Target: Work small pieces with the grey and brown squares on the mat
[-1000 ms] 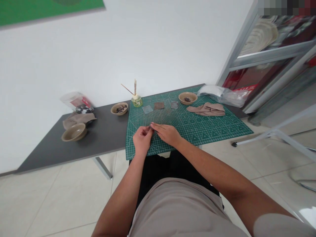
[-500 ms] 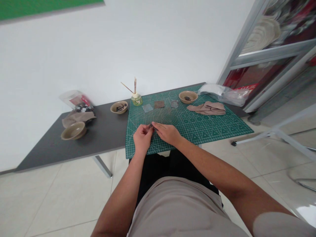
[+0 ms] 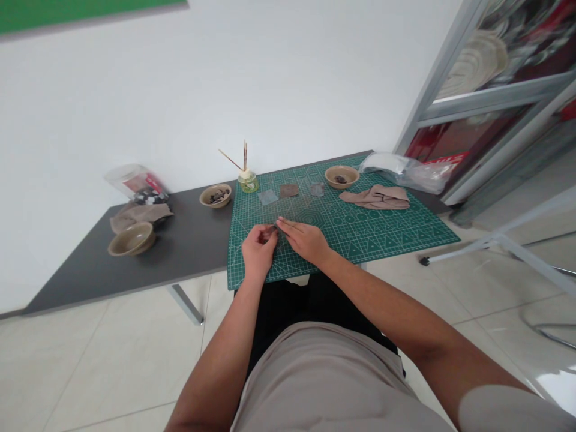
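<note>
Left hand (image 3: pixel 258 249) pinches small dark piece (image 3: pixel 274 228), maybe a stone, hard to make out, frame center over green mat (image 3: pixel 378 231). Right hand (image 3: pixel 306 241), fingers together, touches it. Bowl of dark pieces (image 3: pixel 215 196) upper left of hands.

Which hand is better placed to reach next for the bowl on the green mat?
Probably the right hand: it is nearer that bowl, while the left hand is farther and seems to pinch a small piece.

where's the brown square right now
In the head view, the brown square lies toward the green mat's back left, between a pale square on its left and a greyish square on its right.
</note>
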Tool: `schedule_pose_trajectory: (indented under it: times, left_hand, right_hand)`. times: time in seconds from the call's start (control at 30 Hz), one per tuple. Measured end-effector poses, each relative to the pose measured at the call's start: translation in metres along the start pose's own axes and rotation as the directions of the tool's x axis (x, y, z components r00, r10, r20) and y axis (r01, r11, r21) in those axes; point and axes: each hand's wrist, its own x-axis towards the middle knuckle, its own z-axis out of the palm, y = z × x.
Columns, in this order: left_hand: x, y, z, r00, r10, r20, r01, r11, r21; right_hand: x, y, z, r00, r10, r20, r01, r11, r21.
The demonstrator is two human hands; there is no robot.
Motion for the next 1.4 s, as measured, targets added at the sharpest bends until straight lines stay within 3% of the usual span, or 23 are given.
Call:
schedule_pose_trajectory:
  times: [0.13, 0.3, 0.5, 0.63, 0.8, 1.0, 1.23, 1.4]
  left_hand:
    - [-0.001, 0.004, -0.002, 1.0, 0.019, 0.019, -0.021, 0.993, 0.119]
    - [-0.003, 0.003, -0.002, 1.0, -0.014, 0.004, 0.013, 0.999, 0.043]
    - [-0.002, 0.004, -0.002, 1.0, -0.018, 0.024, 0.015, 0.991, 0.131]
    - [-0.001, 0.002, -0.002, 0.999, -0.025, 0.035, 0.023, 0.998, 0.064]
    - [-0.001, 0.0, -0.002, 1.0, 0.017, 0.01, -0.018, 0.995, 0.097]
    - [0.0, -0.002, -0.001, 1.0, -0.024, -0.019, 0.021, 0.991, -0.134]
    - [0.007, -0.001, -0.005, 0.995, -0.089, 0.041, 0.094, 0.986, -0.137]
    - [0.008, -0.001, -0.005, 0.995, -0.076, 0.058, 0.088, 0.966, -0.243]
  right_hand:
    - [0.0, 0.0, 0.001, 0.996, -0.084, 0.005, 0.084, 0.996, 0.03]
    - [0.0, 0.001, 0.003, 1.0, -0.016, 0.011, 0.016, 1.0, 0.025]
    - [-0.001, 0.0, 0.006, 0.993, -0.113, -0.014, 0.114, 0.993, 0.032]
    - [-0.001, 0.002, 0.007, 0.997, -0.066, -0.037, 0.066, 0.998, 0.006]
    - [-0.001, 0.001, 0.005, 0.996, -0.088, -0.004, 0.088, 0.996, 0.032]
    - [0.0, 0.002, 0.004, 0.999, 0.05, -0.011, -0.049, 0.997, 0.058]
    - [0.008, 0.001, -0.001, 0.958, 0.247, -0.143, -0.211, 0.95, 0.231]
    - [0.018, -0.007, -0.001, 0.937, 0.317, -0.147, -0.249, 0.902, 0.353]
